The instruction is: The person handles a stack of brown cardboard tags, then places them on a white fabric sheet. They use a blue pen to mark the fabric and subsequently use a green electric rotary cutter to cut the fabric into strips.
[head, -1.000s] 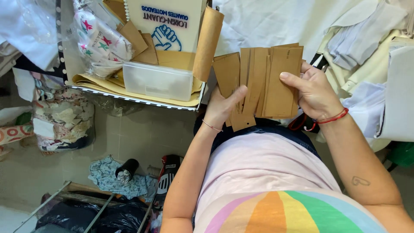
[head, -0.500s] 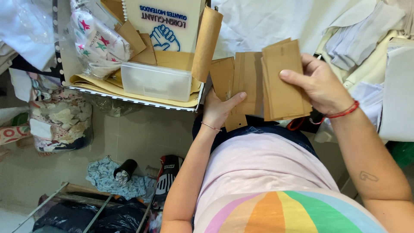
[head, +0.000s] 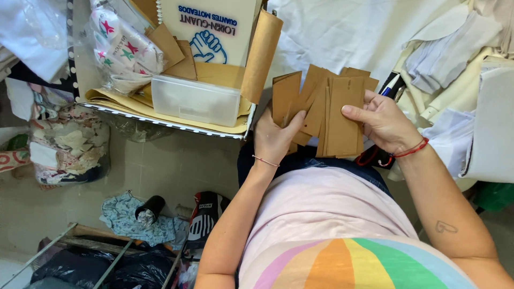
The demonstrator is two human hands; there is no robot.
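Brown cardboard tags, flat rectangular pieces [head: 326, 115], are held fanned between both hands above the person's lap. The right hand [head: 383, 120] clamps the main stack, thumb laid across the front card; the left hand [head: 276, 136] supports the lower left of the fan, its grip closed on the loose cards with the fingers behind them. Compared with half a second ago, the cards have spread wider and tilted apart, and the left hand has slid further up under them, which reads as sorting or counting under way. Left of the cardboard tags sits a translucent plastic box [head: 195, 100] on a cluttered tray [head: 160, 123].
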